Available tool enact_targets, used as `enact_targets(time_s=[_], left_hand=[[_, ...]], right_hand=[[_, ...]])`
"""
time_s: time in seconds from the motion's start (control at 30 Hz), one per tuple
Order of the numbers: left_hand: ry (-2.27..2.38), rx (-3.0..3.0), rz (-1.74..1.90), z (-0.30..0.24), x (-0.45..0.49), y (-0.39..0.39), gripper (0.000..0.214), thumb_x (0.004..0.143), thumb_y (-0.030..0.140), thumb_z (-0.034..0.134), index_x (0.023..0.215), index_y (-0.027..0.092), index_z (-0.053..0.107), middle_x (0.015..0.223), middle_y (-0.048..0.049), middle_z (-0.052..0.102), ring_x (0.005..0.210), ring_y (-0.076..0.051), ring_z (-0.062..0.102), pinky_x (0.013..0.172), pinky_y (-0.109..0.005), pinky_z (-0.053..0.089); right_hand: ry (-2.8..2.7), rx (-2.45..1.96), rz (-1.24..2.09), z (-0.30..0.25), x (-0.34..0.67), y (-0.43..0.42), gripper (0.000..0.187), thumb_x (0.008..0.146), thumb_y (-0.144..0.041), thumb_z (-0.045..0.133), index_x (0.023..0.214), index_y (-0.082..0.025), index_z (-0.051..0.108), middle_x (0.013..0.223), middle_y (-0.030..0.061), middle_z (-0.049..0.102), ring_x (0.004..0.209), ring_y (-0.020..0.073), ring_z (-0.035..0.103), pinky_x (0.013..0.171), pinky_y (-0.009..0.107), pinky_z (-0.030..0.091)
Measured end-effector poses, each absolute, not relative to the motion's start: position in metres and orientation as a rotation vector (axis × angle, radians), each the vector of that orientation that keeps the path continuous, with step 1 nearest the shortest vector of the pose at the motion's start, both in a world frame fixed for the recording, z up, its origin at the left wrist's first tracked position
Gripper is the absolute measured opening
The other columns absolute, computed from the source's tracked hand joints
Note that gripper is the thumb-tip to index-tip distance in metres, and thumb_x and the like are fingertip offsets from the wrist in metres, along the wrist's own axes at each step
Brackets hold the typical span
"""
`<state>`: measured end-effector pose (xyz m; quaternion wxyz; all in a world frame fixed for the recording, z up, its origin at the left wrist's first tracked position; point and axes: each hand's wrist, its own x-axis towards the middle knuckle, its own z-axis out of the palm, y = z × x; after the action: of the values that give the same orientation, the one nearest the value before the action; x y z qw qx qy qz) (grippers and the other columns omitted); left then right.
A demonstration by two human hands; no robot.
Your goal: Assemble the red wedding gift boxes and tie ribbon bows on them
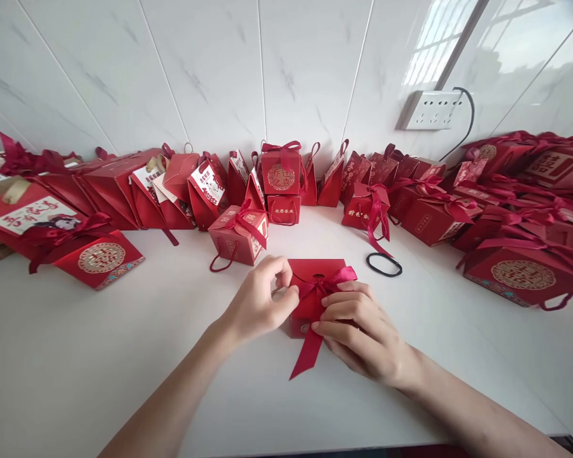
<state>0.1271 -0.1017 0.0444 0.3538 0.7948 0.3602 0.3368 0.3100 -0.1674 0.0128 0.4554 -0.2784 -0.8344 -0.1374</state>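
Note:
A small red gift box [318, 268] stands in front of me with a dark-red satin ribbon [308, 356] tied in a bow on it. My left hand [262, 296] is at the box's left side, thumb and forefinger pinched on the left part of the bow; most of that part is hidden. My right hand [363, 327] lies over the box's right side, its curled fingertips pressed on the bow's right part and the ribbon. One ribbon tail hangs from the box towards me, its end cut at a slant.
Behind stand rows of red gift boxes [100, 257], many with bows, along a tiled wall. Closer are a corded box [239, 235], another box with a long ribbon [365, 203] and a black hair tie [384, 264]. A socket strip [432, 109] hangs on the wall.

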Motion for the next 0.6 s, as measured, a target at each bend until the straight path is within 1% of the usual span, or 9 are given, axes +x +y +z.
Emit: enact_targets(time_s=[0.03,0.07,0.13,0.2,0.33,0.5,0.6], left_hand=[[0.888,2.135,0.961,0.0436,0.1280,-0.1024,0.007,0.073,0.015,0.049,0.071,0.020,0.045,0.072,0.0005,0.048,0.071,-0.014,0.048,0.066,-0.027,0.042],[0.824,2.206,1.026,0.0427,0.1287,-0.1030,0.009,0.073,0.013,0.048,0.079,0.019,0.051,0.082,-0.0021,0.054,0.082,-0.017,0.051,0.075,-0.030,0.045],[0.686,2.318,1.053,0.0408,0.1297,-0.1035,0.027,0.075,0.008,0.044,0.094,0.020,0.059,0.102,-0.0060,0.059,0.101,-0.020,0.053,0.091,-0.034,0.044],[0.602,2.399,1.009,0.0385,0.1302,-0.1035,0.036,0.078,0.005,0.039,0.097,0.021,0.064,0.110,-0.0057,0.062,0.110,-0.020,0.052,0.098,-0.036,0.041],[0.571,2.443,0.977,0.0349,0.1305,-0.1024,0.039,0.080,0.004,0.036,0.096,0.021,0.067,0.107,-0.0034,0.067,0.110,-0.019,0.055,0.101,-0.037,0.040],[0.598,2.424,0.975,0.0345,0.1307,-0.1017,0.041,0.081,0.004,0.036,0.102,0.020,0.067,0.108,-0.0042,0.067,0.109,-0.018,0.056,0.101,-0.036,0.041],[0.605,2.430,0.978,0.0350,0.1308,-0.1018,0.040,0.083,0.006,0.035,0.099,0.021,0.068,0.110,-0.0043,0.066,0.108,-0.018,0.057,0.100,-0.036,0.042]], right_hand=[[-2.067,-0.672,-0.326,0.0127,0.3110,-0.1666,0.014,0.083,-0.004,0.055,0.091,-0.012,0.062,0.080,0.0063,0.059,0.084,0.0179,0.060,0.075,0.036,0.049],[-2.070,-0.665,-0.308,0.0128,0.3117,-0.1660,0.013,0.083,-0.005,0.055,0.091,-0.013,0.062,0.081,0.0066,0.059,0.085,0.0182,0.059,0.074,0.036,0.049],[-2.069,-0.662,-0.275,0.0133,0.3122,-0.1657,0.013,0.084,-0.007,0.055,0.092,-0.014,0.063,0.083,0.0065,0.057,0.085,0.0181,0.058,0.073,0.036,0.049],[-2.065,-0.665,-0.258,0.0141,0.3122,-0.1659,0.013,0.084,-0.008,0.054,0.092,-0.015,0.063,0.083,0.0059,0.056,0.085,0.0177,0.057,0.072,0.036,0.050],[-2.049,-0.662,-0.274,0.0142,0.3133,-0.1661,0.014,0.084,-0.008,0.055,0.092,-0.015,0.063,0.083,0.0054,0.054,0.084,0.0178,0.056,0.070,0.036,0.051],[-2.041,-0.661,-0.281,0.0131,0.3150,-0.1656,0.014,0.082,-0.006,0.056,0.090,-0.015,0.063,0.082,0.0053,0.054,0.082,0.0182,0.056,0.068,0.037,0.050],[-2.062,-0.670,-0.272,0.0131,0.3149,-0.1657,0.014,0.083,-0.008,0.055,0.090,-0.016,0.063,0.081,0.0048,0.054,0.081,0.0170,0.055,0.068,0.035,0.050]])
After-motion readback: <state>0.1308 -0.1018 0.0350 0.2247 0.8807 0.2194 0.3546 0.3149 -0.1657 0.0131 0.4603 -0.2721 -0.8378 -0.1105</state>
